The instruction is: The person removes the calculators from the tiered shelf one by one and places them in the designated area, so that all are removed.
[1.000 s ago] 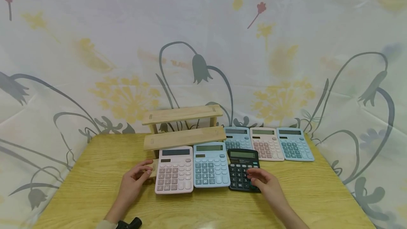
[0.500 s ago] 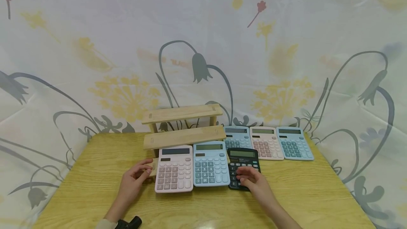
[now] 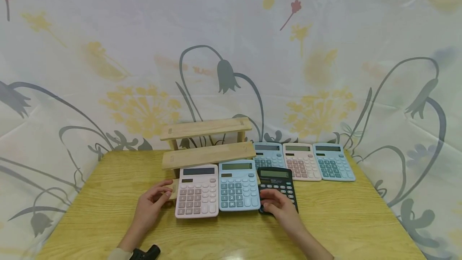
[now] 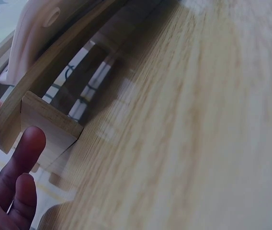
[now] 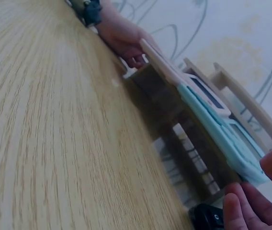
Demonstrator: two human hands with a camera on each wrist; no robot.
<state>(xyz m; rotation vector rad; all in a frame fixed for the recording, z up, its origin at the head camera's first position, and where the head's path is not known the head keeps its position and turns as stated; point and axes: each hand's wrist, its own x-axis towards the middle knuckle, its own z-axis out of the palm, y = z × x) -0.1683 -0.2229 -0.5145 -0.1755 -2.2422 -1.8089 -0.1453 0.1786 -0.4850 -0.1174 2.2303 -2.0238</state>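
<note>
Bringing the right hand (image 3: 281, 210) further left just now, across the black calculator (image 3: 275, 174) and up to the right end of the wooden rack (image 3: 209, 155), with fingers bending loosely; not being able to tell whether touching or gripping. Pinching the rack's left end with the left hand (image 3: 149, 204), without leaving that place. So, probably, getting one hand to each end of the rack, while keeping the pink calculator (image 3: 197, 192) and the blue calculator (image 3: 239, 186) resting side by side on its lowest step. Possibly having the black calculator in the way, lying just beside the rack's right end. Seeing also, behind and rightward of the rack, a row of three more calculators (image 3: 302, 161) on the counter (image 3: 216, 240).
</note>
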